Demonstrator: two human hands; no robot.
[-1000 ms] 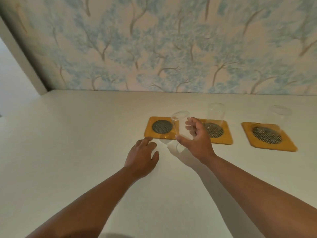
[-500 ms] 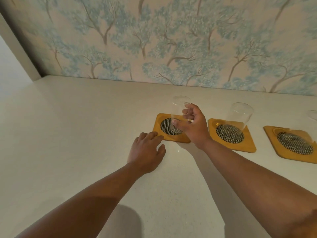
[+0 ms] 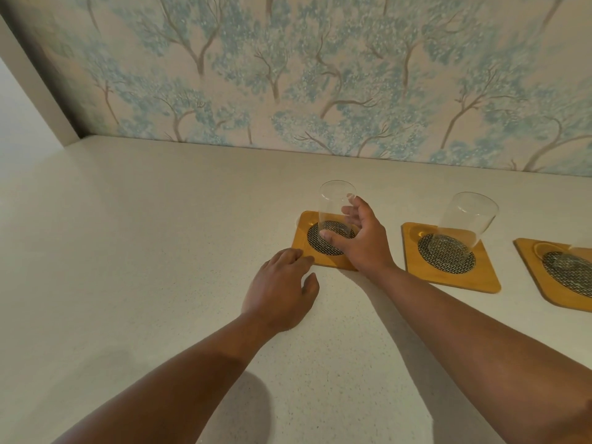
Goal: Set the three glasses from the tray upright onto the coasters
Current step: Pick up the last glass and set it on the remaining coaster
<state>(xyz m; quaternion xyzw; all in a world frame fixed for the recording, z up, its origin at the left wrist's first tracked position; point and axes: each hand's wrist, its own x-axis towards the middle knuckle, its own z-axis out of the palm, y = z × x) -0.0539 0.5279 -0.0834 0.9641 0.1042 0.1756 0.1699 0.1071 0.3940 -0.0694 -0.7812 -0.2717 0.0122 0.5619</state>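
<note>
A clear glass (image 3: 334, 208) stands upright on the dark mesh disc of the left yellow coaster (image 3: 306, 248), with my right hand (image 3: 363, 241) wrapped around its right side. My left hand (image 3: 282, 290) lies flat on the counter, fingertips touching the front edge of that coaster, holding nothing. A second clear glass (image 3: 466, 224) stands upright on the middle coaster (image 3: 455, 278). The third coaster (image 3: 551, 280) shows at the right edge; the foot of a glass on it is barely in frame. No tray is in view.
The white speckled counter (image 3: 160, 251) runs to a wall with blue tree wallpaper (image 3: 288, 75) just behind the coasters. A pale wall panel (image 3: 28, 100) closes off the far left.
My right hand carried the glass from above the counter onto the left coaster and lowered it onto the mesh. The view shifted left, pushing the third coaster to the edge.
</note>
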